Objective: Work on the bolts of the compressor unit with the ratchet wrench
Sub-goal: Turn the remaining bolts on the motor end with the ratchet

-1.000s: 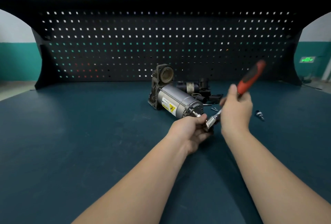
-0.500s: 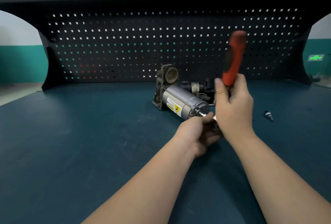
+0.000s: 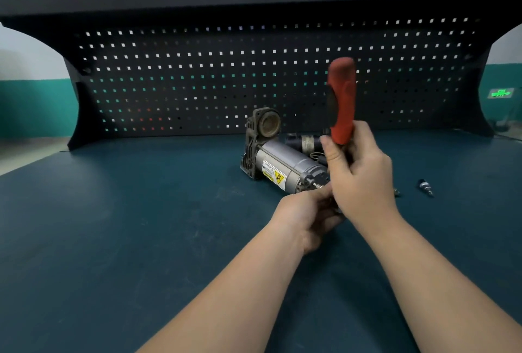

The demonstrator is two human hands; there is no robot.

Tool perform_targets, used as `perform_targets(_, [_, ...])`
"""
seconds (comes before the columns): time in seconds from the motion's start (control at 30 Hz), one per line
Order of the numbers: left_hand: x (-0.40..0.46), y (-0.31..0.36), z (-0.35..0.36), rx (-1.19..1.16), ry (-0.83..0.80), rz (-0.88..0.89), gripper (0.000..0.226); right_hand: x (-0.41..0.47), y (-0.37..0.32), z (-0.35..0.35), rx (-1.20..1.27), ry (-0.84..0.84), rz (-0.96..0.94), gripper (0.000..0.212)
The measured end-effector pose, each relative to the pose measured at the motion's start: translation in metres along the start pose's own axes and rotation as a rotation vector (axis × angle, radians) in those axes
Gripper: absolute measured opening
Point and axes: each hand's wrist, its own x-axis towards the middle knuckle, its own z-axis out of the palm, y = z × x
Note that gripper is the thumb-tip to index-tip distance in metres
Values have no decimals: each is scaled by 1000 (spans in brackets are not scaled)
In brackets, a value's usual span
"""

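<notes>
The grey compressor unit (image 3: 285, 166) lies on the dark green bench top, its yellow warning label facing me and its black end bracket at the back left. My right hand (image 3: 358, 177) grips the ratchet wrench (image 3: 341, 100) low on its red and black handle, which stands nearly upright. The wrench head is hidden behind my hands at the compressor's near end. My left hand (image 3: 306, 213) is curled around the wrench's head and socket there, by a small metal fitting on the end cap.
A black perforated back panel (image 3: 197, 78) rises behind the bench. A dark cylindrical part (image 3: 303, 141) lies behind the compressor. A small loose fitting (image 3: 426, 186) and a tiny metal piece (image 3: 397, 191) lie on the bench to the right.
The wrench handle has swung from leaning right to nearly upright, pivoting at the compressor's near end. My left hand has stayed at the wrench head.
</notes>
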Motion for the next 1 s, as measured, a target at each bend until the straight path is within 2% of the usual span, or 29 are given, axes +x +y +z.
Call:
perform_targets(0.07, [0,1,1,-12,14,-10,10,1,7,2,34,124,123,15])
perform_targets(0.1, [0,1,1,-21,28,-14,7,4,14,1,70,210,284,18])
perform_targets(0.13, [0,2,1,-29,36,-17,5,8,23,-1,137,290,521,20])
perform_targets(0.2, [0,2,1,-34,39,-23,4,10,37,-5,444,403,1093,23])
perform_targets(0.23, [-1,3,1,-36,39,-22,4,7,43,-5,624,436,1292,24])
perform_targets(0.27, [-1,3,1,-38,39,-21,4,4,45,-4,730,458,1397,25])
perform_targets(0.3, [-1,3,1,-35,42,-21,4,3,43,-3,751,443,1404,25])
perform_targets(0.33, [-2,2,2,-24,45,-22,4,4,44,-2,680,420,1303,23])
perform_targets(0.4, [-2,0,2,-1,46,-16,5,9,35,-2,463,376,866,19])
perform_targets(0.47, [-3,-1,3,5,34,-7,8,10,19,-4,354,206,399,14])
perform_targets(0.53, [-3,0,4,-6,13,-4,12,5,8,-1,236,2,80,10])
perform_targets(0.57, [-3,0,4,-17,8,-4,15,2,5,1,172,-47,-9,9])
perform_targets(0.63, [-3,1,3,-42,16,-1,15,2,6,2,146,8,-7,11])
perform_targets(0.67, [-3,2,3,-46,24,2,12,4,12,2,177,100,108,13])
perform_targets(0.7, [-3,2,3,-47,30,6,9,8,18,0,230,202,307,15])
perform_targets(0.77, [-2,1,3,-59,37,7,8,12,32,-5,496,374,885,16])
perform_targets(0.8, [-2,0,3,-63,38,4,8,10,38,-7,656,410,1100,16])
perform_targets(0.83, [-1,0,3,-62,39,1,8,8,41,-6,741,417,1204,17])
perform_targets(0.87, [0,-1,3,-55,43,1,8,7,41,-6,731,392,1194,17])
perform_targets(0.9, [0,-1,3,-45,50,2,8,8,41,-5,641,366,1069,17])
perform_targets(1.0, [0,-3,2,-19,43,10,12,12,20,-7,373,186,437,15])
